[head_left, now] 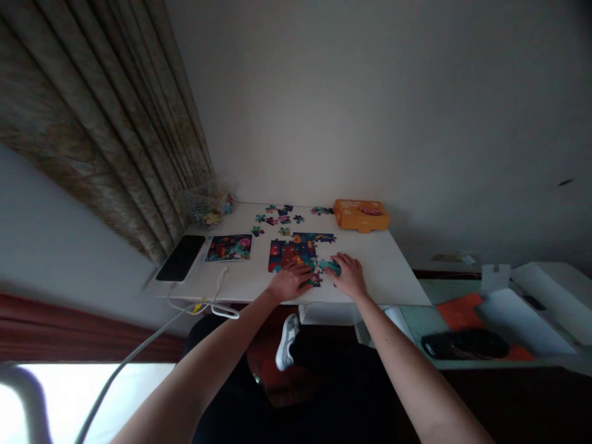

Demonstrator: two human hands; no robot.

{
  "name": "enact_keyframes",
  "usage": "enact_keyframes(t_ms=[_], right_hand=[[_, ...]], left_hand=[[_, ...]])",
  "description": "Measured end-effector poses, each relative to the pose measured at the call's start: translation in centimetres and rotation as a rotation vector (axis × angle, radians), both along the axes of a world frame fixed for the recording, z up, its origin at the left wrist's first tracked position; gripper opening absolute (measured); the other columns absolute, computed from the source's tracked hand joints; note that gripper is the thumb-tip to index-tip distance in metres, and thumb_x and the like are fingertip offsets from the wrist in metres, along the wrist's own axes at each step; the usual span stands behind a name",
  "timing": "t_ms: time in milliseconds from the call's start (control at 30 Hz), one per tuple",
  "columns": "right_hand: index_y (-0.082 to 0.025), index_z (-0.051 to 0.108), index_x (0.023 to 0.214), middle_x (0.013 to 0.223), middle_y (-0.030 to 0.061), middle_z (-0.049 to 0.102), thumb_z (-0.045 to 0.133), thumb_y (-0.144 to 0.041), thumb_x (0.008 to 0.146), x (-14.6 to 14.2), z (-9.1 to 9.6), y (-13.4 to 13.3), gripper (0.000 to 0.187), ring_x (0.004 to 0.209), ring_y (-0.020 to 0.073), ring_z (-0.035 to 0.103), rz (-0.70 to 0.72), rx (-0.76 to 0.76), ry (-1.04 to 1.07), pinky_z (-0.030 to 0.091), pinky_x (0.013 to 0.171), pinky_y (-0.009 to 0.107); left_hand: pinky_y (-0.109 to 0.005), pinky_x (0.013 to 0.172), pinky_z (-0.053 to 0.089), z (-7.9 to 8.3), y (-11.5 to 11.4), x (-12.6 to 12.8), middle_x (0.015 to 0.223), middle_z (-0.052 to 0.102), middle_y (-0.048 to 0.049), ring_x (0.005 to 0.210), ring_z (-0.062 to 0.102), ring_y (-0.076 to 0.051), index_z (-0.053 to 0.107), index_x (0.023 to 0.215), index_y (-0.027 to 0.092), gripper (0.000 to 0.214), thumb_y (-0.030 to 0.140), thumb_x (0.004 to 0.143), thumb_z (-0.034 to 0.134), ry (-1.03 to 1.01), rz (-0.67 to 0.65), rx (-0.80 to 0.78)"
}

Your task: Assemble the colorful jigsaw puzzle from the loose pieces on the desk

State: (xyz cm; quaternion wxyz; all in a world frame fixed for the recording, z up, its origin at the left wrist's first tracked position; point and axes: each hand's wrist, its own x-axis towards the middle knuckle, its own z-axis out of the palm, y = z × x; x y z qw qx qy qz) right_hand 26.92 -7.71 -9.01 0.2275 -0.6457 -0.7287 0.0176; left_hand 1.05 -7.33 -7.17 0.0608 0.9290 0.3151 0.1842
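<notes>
A partly joined jigsaw puzzle (290, 251) with a dark blue, red and teal picture lies near the front of the white table. My left hand (290, 280) rests on its lower part, fingers stretched out over the joined pieces. At the puzzle's right side, my right hand (349, 275) has its thumb and fingers closed on a teal puzzle piece (335, 267), which touches or nearly touches the joined part. Several loose puzzle pieces (272, 221) are scattered behind the puzzle. The picture card (229, 248) lies to its left.
An orange box (361, 216) stands at the back right of the table (388, 259). At the left are a black phone (181, 258), a white cable (221, 283) and a clear container (203, 209). A wall rises behind, with a curtain (115, 123) on the left.
</notes>
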Motion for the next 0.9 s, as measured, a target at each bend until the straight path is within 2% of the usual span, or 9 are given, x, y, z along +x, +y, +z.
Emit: enact_keyframes(t_ms=[467, 733, 833, 900], right_hand=[[-0.025, 0.068, 0.126, 0.143, 0.0121, 0.064, 0.057, -0.047, 0.098, -0.1, 0.2, 0.0, 0.038, 0.136, 0.0303, 0.053, 0.0, -0.008, 0.003, 0.032, 0.115, 0.056], [-0.024, 0.066, 0.129, 0.145, 0.0136, 0.062, 0.057, -0.045, 0.099, -0.5, 0.9, -0.4, 0.038, 0.138, 0.0316, 0.052, 0.005, -0.017, -0.017, 0.032, 0.116, 0.059], [-0.024, 0.066, 0.13, 0.145, 0.0141, 0.062, 0.057, -0.046, 0.099, -0.6, 1.0, -0.5, 0.039, 0.138, 0.0328, 0.052, 0.008, -0.018, -0.036, 0.033, 0.116, 0.06], [-0.024, 0.066, 0.131, 0.145, 0.014, 0.062, 0.058, -0.046, 0.098, -0.6, 1.0, -0.5, 0.04, 0.138, 0.0332, 0.052, 0.008, -0.02, -0.037, 0.032, 0.116, 0.06]], left_hand=[[-0.043, 0.112, 0.049, 0.0, 0.2, 0.1, 0.13, 0.074, -0.0061, 0.124, 0.067, -0.024, 0.073, 0.125, 0.026, 0.032, 0.041, 0.102, 0.058, -0.017, -0.021, 0.069], [-0.045, 0.112, 0.048, 0.0, 0.1, -0.2, 0.132, 0.072, -0.0063, 0.127, 0.065, -0.025, 0.072, 0.126, 0.027, 0.032, 0.041, 0.102, 0.055, -0.024, -0.042, 0.023], [-0.046, 0.113, 0.047, 0.1, 1.7, 0.0, 0.129, 0.073, -0.0069, 0.123, 0.066, -0.025, 0.073, 0.124, 0.028, 0.031, 0.039, 0.101, 0.057, -0.052, -0.005, -0.025], [-0.045, 0.112, 0.048, 0.3, 3.9, 0.7, 0.13, 0.072, -0.009, 0.122, 0.066, -0.026, 0.072, 0.124, 0.025, 0.031, 0.034, 0.099, 0.058, -0.116, 0.083, -0.059]])
